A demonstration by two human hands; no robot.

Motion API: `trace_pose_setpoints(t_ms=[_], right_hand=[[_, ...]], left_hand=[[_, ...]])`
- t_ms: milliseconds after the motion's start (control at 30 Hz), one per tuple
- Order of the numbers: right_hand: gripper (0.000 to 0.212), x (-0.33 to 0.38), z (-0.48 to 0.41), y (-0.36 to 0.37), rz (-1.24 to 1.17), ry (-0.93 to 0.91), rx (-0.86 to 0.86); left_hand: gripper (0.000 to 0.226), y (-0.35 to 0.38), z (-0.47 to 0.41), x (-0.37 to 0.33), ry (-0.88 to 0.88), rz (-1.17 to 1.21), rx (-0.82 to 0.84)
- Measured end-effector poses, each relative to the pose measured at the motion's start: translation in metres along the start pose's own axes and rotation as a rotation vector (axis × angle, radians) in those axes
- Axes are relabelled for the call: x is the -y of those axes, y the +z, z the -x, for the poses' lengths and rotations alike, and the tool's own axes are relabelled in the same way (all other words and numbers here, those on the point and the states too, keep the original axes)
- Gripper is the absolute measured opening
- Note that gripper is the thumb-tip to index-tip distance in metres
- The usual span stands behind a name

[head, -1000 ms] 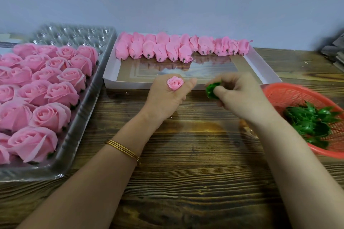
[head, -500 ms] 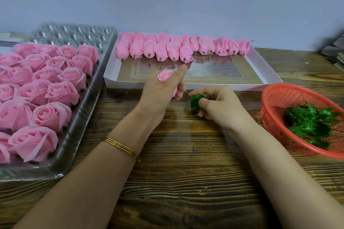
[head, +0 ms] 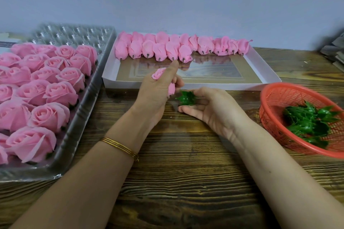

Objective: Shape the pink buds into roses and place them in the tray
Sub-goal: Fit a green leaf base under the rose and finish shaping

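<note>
Left hand (head: 158, 96) grips 1 bud (head: 158, 74); right hand (head: 212, 107) holds a calyx (head: 186, 98). Best meet them squarely, stem to centre.

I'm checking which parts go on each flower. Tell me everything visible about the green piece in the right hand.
The green piece is a small, glossy, plastic-looking leaf collar with jagged pointed tips spread like a star. The right hand holds it between thumb and fingers, low over the wooden table, facing left toward the pink bud in the left hand. Whether bud and collar touch cannot be told; the fingers hide its back.
</note>
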State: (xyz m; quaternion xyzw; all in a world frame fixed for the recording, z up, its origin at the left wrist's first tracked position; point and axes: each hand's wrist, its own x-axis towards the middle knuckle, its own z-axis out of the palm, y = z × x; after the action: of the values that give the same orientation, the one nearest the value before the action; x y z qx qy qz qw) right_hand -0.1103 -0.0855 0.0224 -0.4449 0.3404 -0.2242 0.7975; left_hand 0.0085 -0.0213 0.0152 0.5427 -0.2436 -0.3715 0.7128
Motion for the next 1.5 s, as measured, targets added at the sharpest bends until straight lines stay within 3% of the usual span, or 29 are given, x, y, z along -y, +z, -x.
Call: trace_pose_setpoints(t_ms=[233,733,933,1100,1500], right_hand=[[0.025,-0.007,0.001,0.004,0.0,0.024,0.041],[0.02,-0.014,-0.003,0.008,-0.028,0.004,-0.025],[0.013,-0.012,-0.002,0.007,-0.14,0.038,0.02],[0.025,-0.011,-0.001,0.005,-0.14,0.06,0.074],[0.028,-0.013,0.001,0.005,-0.116,0.022,0.141]], left_hand=[[0.041,0.002,0.0,0.001,0.004,0.013,0.036],[0.046,0.003,-0.003,0.003,-0.013,0.095,0.115],[0.047,0.003,-0.002,0.001,-0.005,0.082,0.129],[0.047,0.003,-0.003,0.001,0.001,0.078,0.123],[0.05,0.002,-0.006,0.005,0.011,0.102,0.153]])
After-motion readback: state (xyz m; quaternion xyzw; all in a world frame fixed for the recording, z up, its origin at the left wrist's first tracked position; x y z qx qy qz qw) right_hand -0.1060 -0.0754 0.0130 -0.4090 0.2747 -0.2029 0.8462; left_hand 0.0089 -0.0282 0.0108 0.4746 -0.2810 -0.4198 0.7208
